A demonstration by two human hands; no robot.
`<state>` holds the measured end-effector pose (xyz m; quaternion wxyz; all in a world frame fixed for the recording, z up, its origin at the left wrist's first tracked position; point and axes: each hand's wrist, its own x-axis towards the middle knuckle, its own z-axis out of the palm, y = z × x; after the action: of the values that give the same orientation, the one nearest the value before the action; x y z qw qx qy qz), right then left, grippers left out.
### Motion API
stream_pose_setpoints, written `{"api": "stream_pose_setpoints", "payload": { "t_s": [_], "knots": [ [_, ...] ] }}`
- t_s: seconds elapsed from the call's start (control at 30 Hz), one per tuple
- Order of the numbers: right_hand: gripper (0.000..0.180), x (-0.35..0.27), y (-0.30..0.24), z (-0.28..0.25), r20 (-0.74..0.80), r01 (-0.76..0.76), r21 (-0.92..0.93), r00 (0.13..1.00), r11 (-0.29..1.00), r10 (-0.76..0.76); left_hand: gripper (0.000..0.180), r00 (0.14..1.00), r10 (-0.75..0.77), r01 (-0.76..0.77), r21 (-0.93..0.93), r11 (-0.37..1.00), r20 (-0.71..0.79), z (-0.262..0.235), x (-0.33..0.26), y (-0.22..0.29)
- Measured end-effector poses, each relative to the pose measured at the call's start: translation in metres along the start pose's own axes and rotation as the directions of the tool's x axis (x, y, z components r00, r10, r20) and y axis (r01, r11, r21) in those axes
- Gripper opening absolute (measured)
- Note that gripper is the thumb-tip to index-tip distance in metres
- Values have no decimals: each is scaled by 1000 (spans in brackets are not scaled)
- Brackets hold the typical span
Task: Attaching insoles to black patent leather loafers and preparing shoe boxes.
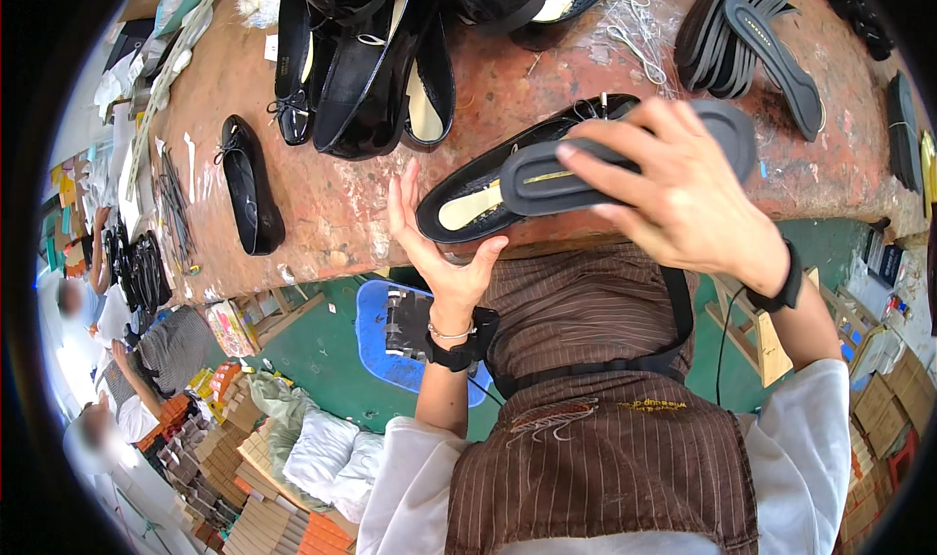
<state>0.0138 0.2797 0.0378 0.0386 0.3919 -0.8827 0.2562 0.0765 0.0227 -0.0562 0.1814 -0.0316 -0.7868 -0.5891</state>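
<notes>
A dark grey insole (547, 192) is gripped by my right hand (683, 194), its fingers curled over the upper side. The insole lies tilted above a black flat shoe (478, 171) with a small bow, covering much of its opening. At the shoe's left end the pale inner sole (470, 209) shows. My left hand (434, 252) is beside that end with fingers stretched and thumb apart, close to or lightly touching the shoe's edge; the contact is hard to make out.
A single black bow flat (252, 189) lies to the left on the worn reddish table (332, 204). Glossy black shoes (361, 86) are heaped at the far side. Stacked grey insoles (727, 38) stand far right, near tangled string (639, 42). A blue stool (376, 335) is below.
</notes>
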Motion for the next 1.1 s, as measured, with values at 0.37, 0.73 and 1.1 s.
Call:
{"api": "stream_pose_setpoints", "payload": {
  "t_s": [0.37,0.73,1.1],
  "knots": [
    [22,41,-14,89,42,-7,352,999,936,-8,133,999,-42,42,27,999,-18,3,-10,-9],
    [29,41,-19,99,142,-1,298,989,954,-43,123,995,75,-75,-2,997,67,-10,-11,-28],
    [40,48,-37,116,424,15,237,898,971,-117,38,988,50,-67,108,992,148,-13,0,-22]
  ]
}}
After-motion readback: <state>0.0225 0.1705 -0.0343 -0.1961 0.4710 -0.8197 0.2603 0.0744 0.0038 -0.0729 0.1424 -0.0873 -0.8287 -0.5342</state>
